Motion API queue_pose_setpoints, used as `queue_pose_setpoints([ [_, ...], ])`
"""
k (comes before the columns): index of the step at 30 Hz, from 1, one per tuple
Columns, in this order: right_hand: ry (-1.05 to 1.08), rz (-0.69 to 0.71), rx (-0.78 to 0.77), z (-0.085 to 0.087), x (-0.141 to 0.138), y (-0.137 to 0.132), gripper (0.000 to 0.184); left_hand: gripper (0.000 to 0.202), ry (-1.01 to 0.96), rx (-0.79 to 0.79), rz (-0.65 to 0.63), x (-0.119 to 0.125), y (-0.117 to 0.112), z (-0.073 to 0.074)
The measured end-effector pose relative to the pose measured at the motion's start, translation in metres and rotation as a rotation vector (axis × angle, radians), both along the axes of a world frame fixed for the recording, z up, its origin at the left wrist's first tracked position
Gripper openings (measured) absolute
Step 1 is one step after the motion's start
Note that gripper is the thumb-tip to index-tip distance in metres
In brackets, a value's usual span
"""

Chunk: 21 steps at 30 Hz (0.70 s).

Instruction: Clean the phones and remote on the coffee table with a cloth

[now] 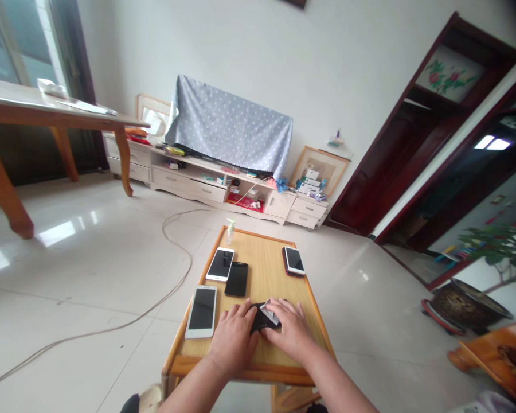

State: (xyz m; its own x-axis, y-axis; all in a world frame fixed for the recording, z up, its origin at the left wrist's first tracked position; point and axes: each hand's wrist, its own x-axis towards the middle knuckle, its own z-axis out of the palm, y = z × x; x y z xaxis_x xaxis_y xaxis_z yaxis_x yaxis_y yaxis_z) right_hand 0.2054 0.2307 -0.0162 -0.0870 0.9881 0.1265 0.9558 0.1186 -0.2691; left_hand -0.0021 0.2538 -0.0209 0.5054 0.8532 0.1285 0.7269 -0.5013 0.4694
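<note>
A black phone [258, 322] lies crosswise near the front of the small wooden table [264, 252], partly covered by both hands. My left hand [234, 337] grips its left end, fingers over the far edge and thumb at the near side. With my right hand [291, 330] I press a small pale grey cloth [268, 312] onto the phone's right part. To the left lie a large white phone [202, 312], a smaller white phone [221, 264] and a black phone [237, 279]. A clear pump bottle [230, 232] stands at the far left corner.
At the table's right edge, a white phone [294, 260] rests on a dark red-edged item. A cable [172, 289] runs across the floor at left. Beyond stands a low white cabinet [189, 186] with a cloth-draped object [234, 126]. A potted plant [468, 304] is at right.
</note>
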Motion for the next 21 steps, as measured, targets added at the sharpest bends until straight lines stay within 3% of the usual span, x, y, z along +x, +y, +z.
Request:
queue_pose_setpoints([
  [6,-0.091,-0.253,-0.005,0.009,-0.003,0.014,0.039,0.061,0.018,-0.007,0.013,0.0,0.001,0.001],
  [11,-0.118,-0.461,-0.041,0.012,0.006,0.023,0.041,0.057,0.015,0.034,0.013,0.007,-0.001,0.005],
  [17,0.003,-0.51,-0.07,0.001,0.016,0.024,0.033,0.051,-0.031,0.066,0.007,0.02,-0.002,0.007],
  [21,0.117,-0.477,-0.048,-0.01,0.016,0.017,0.023,0.061,-0.063,0.059,-0.002,0.031,-0.002,0.005],
])
